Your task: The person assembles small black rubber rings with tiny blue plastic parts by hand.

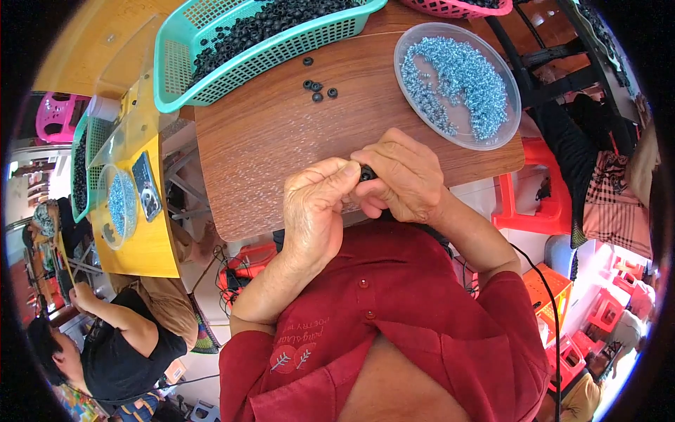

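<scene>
My left hand (314,204) and my right hand (408,176) meet above the near edge of a brown wooden table (260,155). Between their fingertips is a small black ring-shaped piece (366,173). The right fingers are closed around it, and the left thumb and fingers pinch at its side. Whether the left fingers also hold a smaller part is hidden. Several similar black rings (317,97) lie loose on the tabletop beyond my hands. At the right, a round clear plastic tray (458,139) holds many small shiny light-blue pieces (485,88).
A turquoise perforated basket (166,70) full of black rings stands at the far left; part of a pink basket (485,10) shows far right. Left is a yellow table (151,253) with a phone (147,186). Another person (133,337) sits there. A red stool (538,207) stands right.
</scene>
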Demonstrator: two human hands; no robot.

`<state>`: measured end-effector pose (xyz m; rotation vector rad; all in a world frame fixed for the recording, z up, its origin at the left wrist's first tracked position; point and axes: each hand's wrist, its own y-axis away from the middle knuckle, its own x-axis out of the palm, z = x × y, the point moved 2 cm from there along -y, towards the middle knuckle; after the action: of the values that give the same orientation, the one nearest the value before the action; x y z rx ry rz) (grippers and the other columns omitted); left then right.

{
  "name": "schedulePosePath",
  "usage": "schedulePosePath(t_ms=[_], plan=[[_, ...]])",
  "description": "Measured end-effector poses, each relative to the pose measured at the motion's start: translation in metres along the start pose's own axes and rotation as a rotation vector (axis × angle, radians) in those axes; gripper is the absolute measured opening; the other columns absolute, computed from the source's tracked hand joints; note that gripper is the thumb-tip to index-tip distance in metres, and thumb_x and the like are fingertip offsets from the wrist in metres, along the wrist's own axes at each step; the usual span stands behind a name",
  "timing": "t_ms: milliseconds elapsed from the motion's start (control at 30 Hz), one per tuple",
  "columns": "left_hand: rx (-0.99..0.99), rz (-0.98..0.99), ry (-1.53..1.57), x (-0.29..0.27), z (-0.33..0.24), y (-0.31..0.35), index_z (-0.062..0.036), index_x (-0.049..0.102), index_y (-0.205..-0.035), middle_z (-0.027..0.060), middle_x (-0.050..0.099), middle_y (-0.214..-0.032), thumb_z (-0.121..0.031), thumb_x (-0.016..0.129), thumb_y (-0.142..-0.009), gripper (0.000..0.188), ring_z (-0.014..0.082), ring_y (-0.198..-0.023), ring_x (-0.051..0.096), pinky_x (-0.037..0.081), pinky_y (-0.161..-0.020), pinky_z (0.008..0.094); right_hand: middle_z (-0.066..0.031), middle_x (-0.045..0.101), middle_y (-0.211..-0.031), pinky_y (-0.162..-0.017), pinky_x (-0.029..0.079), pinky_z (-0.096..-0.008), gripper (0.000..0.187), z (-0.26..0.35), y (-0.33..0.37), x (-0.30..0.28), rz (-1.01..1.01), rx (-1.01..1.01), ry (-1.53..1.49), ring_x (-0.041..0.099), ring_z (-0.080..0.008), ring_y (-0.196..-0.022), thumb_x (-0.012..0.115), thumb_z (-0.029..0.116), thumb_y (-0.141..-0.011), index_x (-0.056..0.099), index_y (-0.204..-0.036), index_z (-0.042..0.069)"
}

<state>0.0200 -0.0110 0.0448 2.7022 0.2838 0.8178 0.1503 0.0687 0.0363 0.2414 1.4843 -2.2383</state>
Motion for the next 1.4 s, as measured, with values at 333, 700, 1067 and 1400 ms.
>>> schedulePosePath(t_ms=[333,700,1067,1400], plan=[[0.373,-0.182,-0.507,-0.041,-0.009,-0.040,0.0035,0.060,-0.108,0.0112,0.066,-0.090,-0.010,0.057,-0.091,0.022,0.0138,-0.080,0.060,0.048,-0.075,0.0252,-0.0102,0.060,-0.077,-0.060,0.045,-0.0309,0.020,-0.023,-0.034,-0.050,0.164,0.200,0.345,0.058,-0.0239,-0.067,0.069,0.011,-0.077,0.063,-0.093,-0.001],[0.709,-0.222,-1.393,-0.063,-0.042,-0.114,-0.0050,0.057,-0.121,0.0127,0.061,-0.115,0.011,0.050,-0.076,0.049,0.0262,-0.107,0.056,0.046,-0.093,0.0343,-0.0161,0.065,-0.088,-0.072,0.047,-0.0350,0.029,-0.184,-0.141,-0.160,0.006,0.554,0.798,0.060,-0.0252,-0.082,0.068,0.012,-0.075,0.064,-0.100,0.000],[0.892,-0.049,-1.447,-0.065,-0.047,-0.157,-0.0035,0.062,-0.114,0.0089,0.065,-0.110,0.018,0.044,-0.071,0.052,0.0252,-0.085,0.055,0.047,-0.083,0.0327,-0.0121,0.061,-0.078,-0.065,0.047,-0.0390,0.023,-0.122,-0.104,-0.077,0.121,-0.080,0.655,0.059,-0.0294,-0.075,0.071,0.006,-0.070,0.063,-0.091,0.001],[0.871,0.021,-1.368,-0.065,-0.044,-0.127,-0.0006,0.062,-0.110,0.0126,0.066,-0.103,0.011,0.054,-0.070,0.042,0.0288,-0.084,0.058,0.048,-0.078,0.0358,-0.0143,0.062,-0.080,-0.063,0.047,-0.0376,0.020,-0.081,-0.057,-0.018,0.293,0.188,0.305,0.058,-0.0309,-0.072,0.068,-0.003,-0.071,0.062,-0.090,-0.003]])
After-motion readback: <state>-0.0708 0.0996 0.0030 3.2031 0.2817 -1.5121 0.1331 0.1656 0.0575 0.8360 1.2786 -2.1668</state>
